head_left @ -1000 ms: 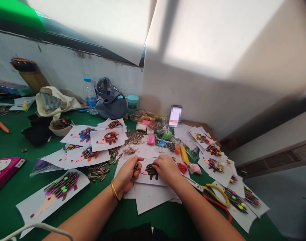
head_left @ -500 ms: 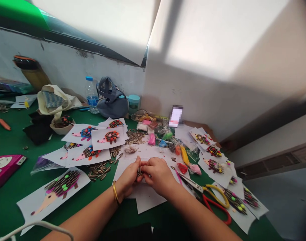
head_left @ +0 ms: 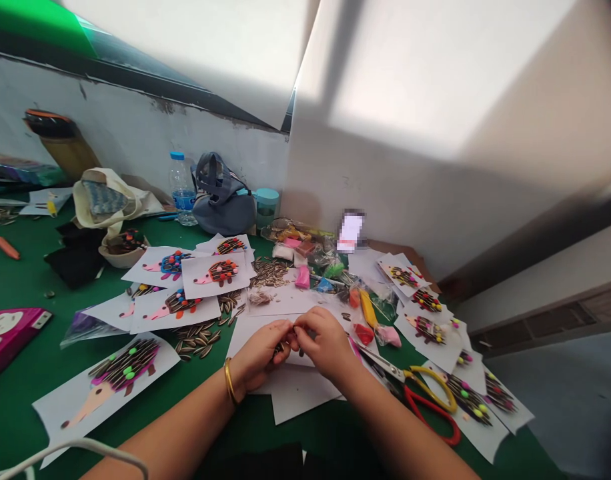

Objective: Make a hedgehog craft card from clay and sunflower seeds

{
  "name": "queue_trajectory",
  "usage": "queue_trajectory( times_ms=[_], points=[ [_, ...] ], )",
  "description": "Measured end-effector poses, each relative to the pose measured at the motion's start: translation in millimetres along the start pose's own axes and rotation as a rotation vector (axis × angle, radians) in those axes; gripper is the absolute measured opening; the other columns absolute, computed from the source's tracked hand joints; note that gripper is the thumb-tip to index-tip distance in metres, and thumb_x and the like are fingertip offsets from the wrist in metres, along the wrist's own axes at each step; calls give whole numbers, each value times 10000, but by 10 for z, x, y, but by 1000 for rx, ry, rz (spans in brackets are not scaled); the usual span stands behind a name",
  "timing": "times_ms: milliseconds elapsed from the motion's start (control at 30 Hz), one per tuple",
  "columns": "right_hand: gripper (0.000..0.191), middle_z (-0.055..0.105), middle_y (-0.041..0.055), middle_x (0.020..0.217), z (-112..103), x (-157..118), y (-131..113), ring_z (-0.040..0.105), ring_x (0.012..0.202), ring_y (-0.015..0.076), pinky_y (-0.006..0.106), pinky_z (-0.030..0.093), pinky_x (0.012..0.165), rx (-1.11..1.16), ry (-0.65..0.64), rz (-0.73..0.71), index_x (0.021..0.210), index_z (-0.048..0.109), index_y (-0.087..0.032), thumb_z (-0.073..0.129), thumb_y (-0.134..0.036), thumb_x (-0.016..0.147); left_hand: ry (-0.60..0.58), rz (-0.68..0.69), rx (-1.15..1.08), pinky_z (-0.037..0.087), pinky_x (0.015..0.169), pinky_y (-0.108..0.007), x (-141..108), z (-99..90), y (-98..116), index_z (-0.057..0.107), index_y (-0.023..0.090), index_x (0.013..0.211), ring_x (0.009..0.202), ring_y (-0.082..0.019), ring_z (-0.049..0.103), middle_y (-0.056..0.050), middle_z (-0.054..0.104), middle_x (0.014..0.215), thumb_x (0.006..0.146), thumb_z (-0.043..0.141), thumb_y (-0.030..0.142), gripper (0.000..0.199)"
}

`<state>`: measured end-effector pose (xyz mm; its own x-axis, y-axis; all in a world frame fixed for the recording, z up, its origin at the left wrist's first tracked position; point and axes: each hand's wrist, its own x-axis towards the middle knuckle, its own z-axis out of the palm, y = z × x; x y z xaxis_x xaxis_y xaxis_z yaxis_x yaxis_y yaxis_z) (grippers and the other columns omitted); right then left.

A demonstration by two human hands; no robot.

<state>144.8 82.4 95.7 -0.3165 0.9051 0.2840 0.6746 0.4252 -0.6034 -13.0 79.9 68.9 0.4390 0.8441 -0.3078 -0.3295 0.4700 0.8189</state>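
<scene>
My left hand (head_left: 255, 357), with a gold bangle at the wrist, is curled around a few striped sunflower seeds (head_left: 279, 348). Its thumb and fingertips meet those of my right hand (head_left: 328, 350). The right fingers are pinched together; whatever sits between them is too small and hidden to make out. Both hands are above white paper sheets (head_left: 305, 399) on the green tabletop. Left of them is a loose pile of sunflower seeds (head_left: 198, 340), and a bigger heap of seeds (head_left: 269, 273) lies behind.
Scissors (head_left: 430, 400) with yellow and red handles lie right of my forearm. Bagged coloured clay (head_left: 368, 310) sits behind the hands. Hedgehog pictures with seed spines (head_left: 128, 367) lie on both sides. A water bottle (head_left: 182, 193) and blue-grey bag (head_left: 223, 207) stand by the wall.
My right hand has shifted slightly right and up, its fingers now pinched at the left fingertips instead of reaching over the left palm. The left hand stays nearly in place.
</scene>
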Motion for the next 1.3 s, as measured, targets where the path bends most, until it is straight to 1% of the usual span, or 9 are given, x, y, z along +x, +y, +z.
queue_trajectory(
  times_ms=[100, 300, 433, 533, 600, 700, 800, 967, 1300],
  points=[
    [141, 605, 6, 770, -35, 9, 42, 552, 795, 150, 265, 399, 730, 103, -1, 39, 768, 655, -210, 556, -173, 861, -19, 19, 41, 124, 419, -185, 15, -17, 11, 530, 155, 763, 403, -7, 306, 39, 530, 660, 796, 657, 487, 357],
    [60, 623, -4, 778, -38, 2, 110, 555, 741, 134, 247, 412, 676, 243, -54, 133, 756, 650, -199, 622, -182, 805, 81, 91, 208, 155, 407, -191, 42, -30, 14, 533, 159, 728, 409, -33, 296, 71, 462, 545, 739, 682, 532, 402],
    [80, 623, -1, 766, -61, 5, 144, 555, 742, 142, 252, 411, 674, 260, -99, 177, 747, 661, -201, 617, -213, 813, 90, 103, 256, 170, 405, -193, 54, -29, 20, 544, 157, 712, 410, -40, 295, 76, 447, 513, 714, 691, 540, 409],
    [89, 621, 8, 784, -73, 18, 252, 561, 756, 152, 264, 420, 685, 271, -63, 204, 761, 649, -198, 586, -222, 819, 115, 104, 253, 182, 405, -188, 74, -41, 14, 581, 148, 772, 411, -42, 305, 77, 447, 510, 719, 681, 531, 400],
    [92, 618, 13, 809, -65, 29, 380, 565, 763, 157, 274, 431, 698, 274, 2, 223, 784, 638, -196, 560, -225, 824, 188, 113, 218, 177, 397, -183, 95, -61, 7, 594, 149, 843, 399, -41, 292, 90, 429, 498, 720, 672, 530, 408],
    [95, 618, 20, 846, -28, 48, 585, 568, 820, 166, 284, 433, 734, 201, 30, 228, 788, 630, -194, 546, -212, 829, 289, 122, 158, 162, 386, -172, 130, -99, -4, 578, 158, 877, 386, -34, 274, 102, 411, 492, 711, 674, 524, 413],
    [96, 612, 20, 861, 23, 71, 698, 564, 855, 163, 283, 424, 772, 91, -37, 221, 784, 642, -193, 557, -153, 807, 297, 102, 141, 147, 379, -160, 152, -119, -17, 568, 160, 869, 384, -27, 273, 97, 423, 501, 702, 680, 525, 417],
    [107, 593, 20, 890, 76, 119, 676, 554, 867, 150, 267, 405, 788, -52, -103, 229, 780, 660, -198, 578, -139, 815, 293, 87, 153, 142, 371, -154, 163, -117, -39, 569, 161, 862, 380, -28, 270, 96, 414, 493, 696, 679, 528, 417],
    [127, 601, 22, 931, 60, 169, 636, 567, 877, 141, 241, 391, 766, -127, -239, 219, 849, 703, -220, 578, -207, 867, 302, 75, 187, 169, 385, -162, 155, -109, -27, 581, 154, 864, 396, -37, 284, 91, 416, 498, 697, 666, 527, 417]
  ],
)
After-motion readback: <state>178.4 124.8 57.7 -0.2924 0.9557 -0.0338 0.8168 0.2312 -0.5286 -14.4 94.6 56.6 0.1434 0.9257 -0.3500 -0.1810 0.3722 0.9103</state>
